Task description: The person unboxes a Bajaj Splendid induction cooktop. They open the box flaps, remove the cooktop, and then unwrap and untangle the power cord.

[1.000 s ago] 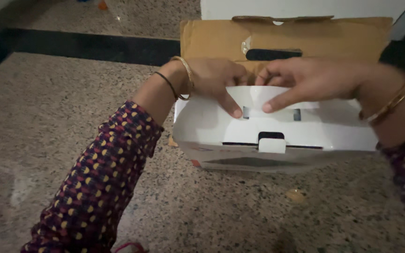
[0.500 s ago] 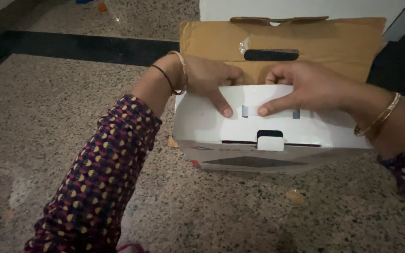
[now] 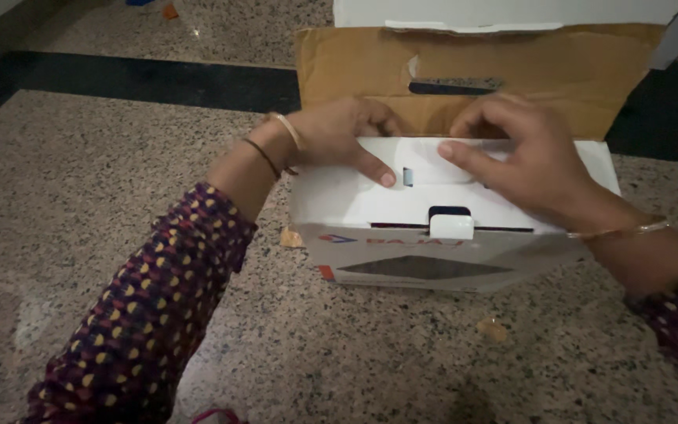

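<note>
Box: a white cardboard box (image 3: pixel 449 251) sits on the speckled stone floor (image 3: pixel 103 180), in the middle of the scene, its long axis running left to right.
Near flap: the white top flap (image 3: pixel 355 196) is folded down over the opening; a small white tab (image 3: pixel 451 226) sticks up at the middle of its near edge, over a dark slot.
Far flap: the brown inner face of the far flap (image 3: pixel 574 86) stands upright behind the hands, with a long handle cut-out (image 3: pixel 455 85) in it.
Left hand: the left hand (image 3: pixel 339 137) lies on the left half of the white flap, forefinger stretched out and pressing near the middle; no grip closed around anything.
Right hand: the right hand (image 3: pixel 523 161) lies flat on the right half, fingers spread and pointing left; it too presses and holds nothing.
Key relation: both hands rest on top of the box, fingertips close together just beyond the tab, about equally near to it.
Around: bangles on both wrists, patterned sleeves, a dark floor band (image 3: pixel 119 78) farther off, small scraps (image 3: pixel 492 328) on the floor near the box.
</note>
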